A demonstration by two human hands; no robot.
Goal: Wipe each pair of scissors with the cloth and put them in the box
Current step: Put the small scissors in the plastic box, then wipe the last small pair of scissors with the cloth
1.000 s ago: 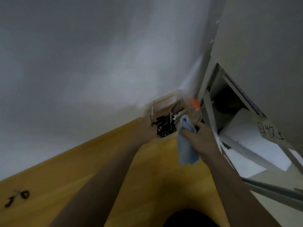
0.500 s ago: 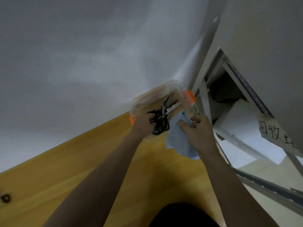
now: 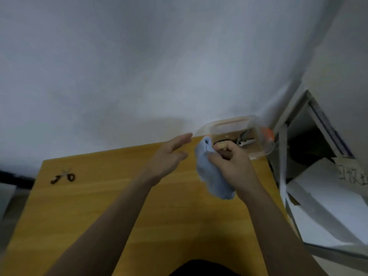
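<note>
Left hand (image 3: 169, 154) is empty, fingers extended; right hand (image 3: 231, 162) grips the soft blue cloth (image 3: 211, 176). The small black-handled steel scissors (image 3: 63, 177) look light and rigid; grasp them at the handle loops.

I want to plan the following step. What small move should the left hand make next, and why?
Probably reach the left hand, open and holding nothing, toward the scissors lying at the table's far left. The right hand holds the cloth, and the box already has scissors inside.
</note>
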